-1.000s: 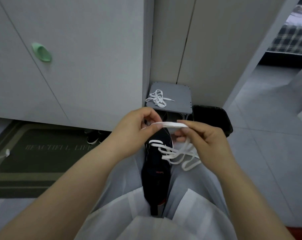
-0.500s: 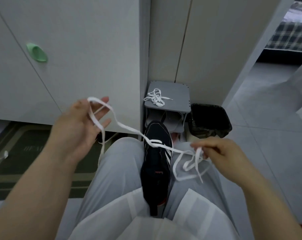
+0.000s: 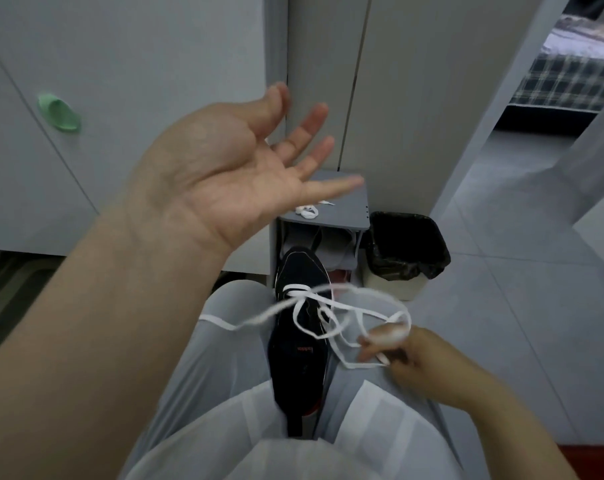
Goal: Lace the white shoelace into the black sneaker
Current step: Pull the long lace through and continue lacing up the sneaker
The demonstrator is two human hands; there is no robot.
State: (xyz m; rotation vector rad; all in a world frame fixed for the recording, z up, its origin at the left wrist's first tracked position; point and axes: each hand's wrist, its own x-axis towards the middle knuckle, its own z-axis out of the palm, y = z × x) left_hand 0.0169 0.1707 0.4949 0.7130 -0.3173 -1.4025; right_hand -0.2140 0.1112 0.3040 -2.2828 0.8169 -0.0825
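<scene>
My left hand (image 3: 224,174) was raised with its palm up and fingers spread wide, holding nothing. Lower down, my right hand (image 3: 418,362) had its fingers curled through loose loops of the flat white fabric shoelace (image 3: 345,306), though blur hid the exact pinch. Just left of that grip, the black low-top sneaker (image 3: 298,358) sat wedged between my knees, toe pointing away, with the lace crossing its front eyelets. One free end trailed below my left palm, across my thigh. Beyond both hands stood a small grey stool (image 3: 345,209).
</scene>
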